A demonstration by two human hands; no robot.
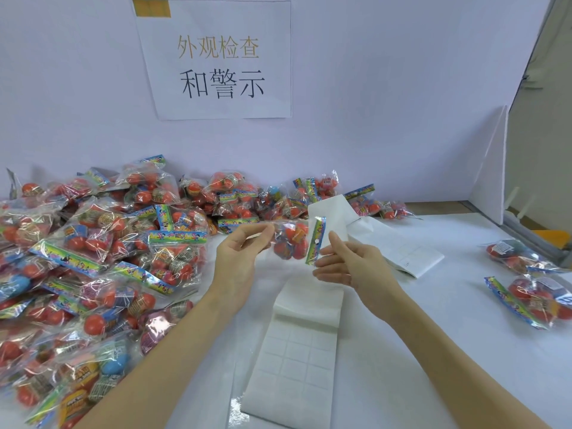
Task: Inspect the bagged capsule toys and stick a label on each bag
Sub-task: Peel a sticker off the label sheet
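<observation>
midair, clear bag (294, 239) of red capsules, left hand (240, 258) pinching, right hand (349, 263) fingers seemingly gripping its header

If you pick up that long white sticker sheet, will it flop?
Probably floppy: the label sheet is thin, and its far part already bends and folds on the table. It likely feels very light. Its glossy backing may slide easily.

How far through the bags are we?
Early. Two bags lie set aside on the right, one showing a white label. The left hand and right hand hold one bag above the label sheet. The big pile remains.
</observation>
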